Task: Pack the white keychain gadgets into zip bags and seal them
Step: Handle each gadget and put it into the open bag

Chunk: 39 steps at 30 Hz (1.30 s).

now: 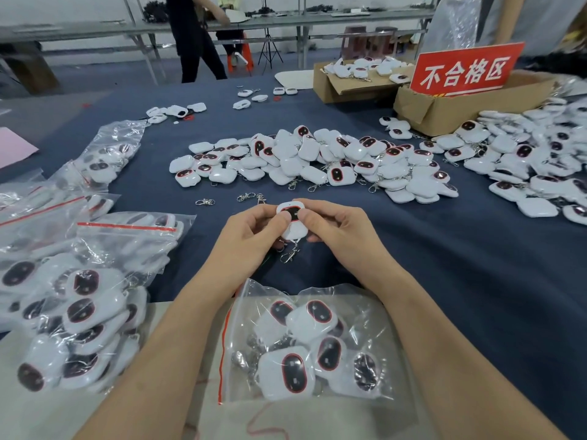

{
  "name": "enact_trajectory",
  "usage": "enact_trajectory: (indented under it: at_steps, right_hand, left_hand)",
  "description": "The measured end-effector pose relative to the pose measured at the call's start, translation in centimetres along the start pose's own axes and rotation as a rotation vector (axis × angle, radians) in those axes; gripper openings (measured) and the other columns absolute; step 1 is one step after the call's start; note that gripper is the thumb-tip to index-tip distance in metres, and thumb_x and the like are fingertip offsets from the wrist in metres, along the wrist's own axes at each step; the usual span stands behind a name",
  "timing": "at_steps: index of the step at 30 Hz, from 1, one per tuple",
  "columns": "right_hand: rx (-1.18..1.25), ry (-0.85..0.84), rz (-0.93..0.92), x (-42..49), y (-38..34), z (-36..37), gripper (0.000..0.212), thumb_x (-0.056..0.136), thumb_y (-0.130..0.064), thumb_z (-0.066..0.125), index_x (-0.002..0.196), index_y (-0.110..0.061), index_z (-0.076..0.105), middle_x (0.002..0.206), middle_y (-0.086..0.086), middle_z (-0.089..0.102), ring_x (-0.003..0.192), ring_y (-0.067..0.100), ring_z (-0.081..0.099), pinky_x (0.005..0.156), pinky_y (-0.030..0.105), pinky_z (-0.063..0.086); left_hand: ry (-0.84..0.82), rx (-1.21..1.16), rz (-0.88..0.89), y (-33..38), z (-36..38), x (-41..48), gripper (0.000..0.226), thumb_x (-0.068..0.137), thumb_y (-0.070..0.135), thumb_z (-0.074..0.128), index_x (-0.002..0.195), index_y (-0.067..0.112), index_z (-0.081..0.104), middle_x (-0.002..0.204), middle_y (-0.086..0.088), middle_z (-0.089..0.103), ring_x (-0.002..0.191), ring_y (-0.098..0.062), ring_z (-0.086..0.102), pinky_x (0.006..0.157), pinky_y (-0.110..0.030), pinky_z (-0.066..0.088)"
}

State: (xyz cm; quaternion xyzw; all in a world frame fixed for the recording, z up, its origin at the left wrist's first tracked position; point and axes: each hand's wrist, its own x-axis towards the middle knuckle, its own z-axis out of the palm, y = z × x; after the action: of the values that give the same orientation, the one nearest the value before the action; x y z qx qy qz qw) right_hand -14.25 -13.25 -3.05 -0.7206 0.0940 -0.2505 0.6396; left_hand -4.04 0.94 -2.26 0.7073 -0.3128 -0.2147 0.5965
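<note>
Bag: clear plastic zip bag with a red seal strip [378, 315], part filled, lies nearest me between my forearms; I judge its mouth faces left, nearer my left hand [251, 236].
Gadget: white rounded keychain gadget with a dark oval window [293, 224], just beyond the bag; long axis runs away from me, clasp end toward me.
Fingers: left hand and right hand [336, 227] pinch it, thumbs on top.

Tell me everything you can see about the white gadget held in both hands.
The gadget is a rounded white case, glossy like plastic, with a dark oval window ringed in red on its face. A short chain at its lower end carries a metal clasp that dangles below. It is held face up above the dark blue tablecloth, pinched between the left hand and right hand, both thumbs on its face.
</note>
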Motion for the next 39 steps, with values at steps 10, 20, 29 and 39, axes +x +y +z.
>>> enact_trajectory:
  at_steps: [10,20,29,39]
  right_hand:
    - [-0.027,-0.018,-0.012,-0.11,-0.06,-0.09,0.023,0.099,-0.021,0.063,0.107,-0.041,0.074,0.101,-0.016,0.077,0.089,-0.002,0.068,0.077,0.017,0.056]
    - [-0.026,-0.002,0.004,-0.02,-0.11,-0.1,0.024,0.099,-0.019,0.063,0.104,-0.04,0.074,0.097,-0.016,0.077,0.088,-0.001,0.069,0.077,0.018,0.057]
    - [-0.054,0.024,0.023,0.13,0.01,-0.03,0.022,0.099,-0.017,0.063,0.103,-0.035,0.074,0.094,-0.013,0.077,0.085,0.0,0.068,0.077,0.02,0.059]
    - [-0.111,0.049,0.03,0.22,0.2,0.09,0.021,0.098,-0.023,0.064,0.1,-0.041,0.074,0.087,-0.008,0.077,0.08,0.012,0.066,0.089,0.04,0.058]
  left_hand:
    - [-0.011,0.021,-0.002,0.07,-0.01,-0.09,0.015,0.101,0.028,0.061,0.106,0.024,0.075,0.098,-0.007,0.076,0.082,-0.012,0.066,0.097,-0.045,0.055]
    - [-0.018,0.016,0.025,-0.02,-0.02,0.06,0.016,0.101,0.027,0.061,0.109,0.024,0.074,0.101,-0.011,0.074,0.084,-0.015,0.065,0.097,-0.051,0.055]
    - [-0.05,-0.006,0.073,-0.27,-0.08,0.08,0.016,0.1,0.025,0.062,0.111,0.024,0.074,0.091,0.003,0.072,0.082,-0.011,0.062,0.094,-0.044,0.056]
    - [-0.057,-0.013,0.091,-0.51,-0.37,0.27,0.015,0.099,0.024,0.065,0.111,0.024,0.074,0.093,0.004,0.074,0.085,-0.011,0.064,0.09,-0.037,0.059]
